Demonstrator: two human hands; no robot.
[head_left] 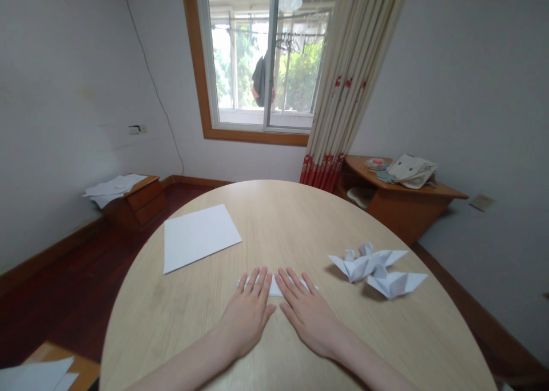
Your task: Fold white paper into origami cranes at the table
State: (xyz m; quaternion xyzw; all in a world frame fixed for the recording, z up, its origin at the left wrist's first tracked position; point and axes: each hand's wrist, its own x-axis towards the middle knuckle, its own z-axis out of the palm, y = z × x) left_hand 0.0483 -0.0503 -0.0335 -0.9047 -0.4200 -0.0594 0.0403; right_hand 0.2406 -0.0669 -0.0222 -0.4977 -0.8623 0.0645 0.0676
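A narrow folded strip of white paper [274,288] lies on the round wooden table [278,219] in front of me. My left hand [249,311] rests flat over its left part, fingers stretched forward. Over the right part lies my right hand [306,311], also flat with its fingers extended. Between the two hands a short middle piece of the paper shows, and small ends stick out at both outer sides. The rest is hidden under my fingers.
A stack of white paper [201,236] lies at the table's left. Several folded paper birds [377,268] sit on the right. Beyond the table stand a small drawer cabinet [148,202] and a corner desk [403,199] with a cloth bag [414,170].
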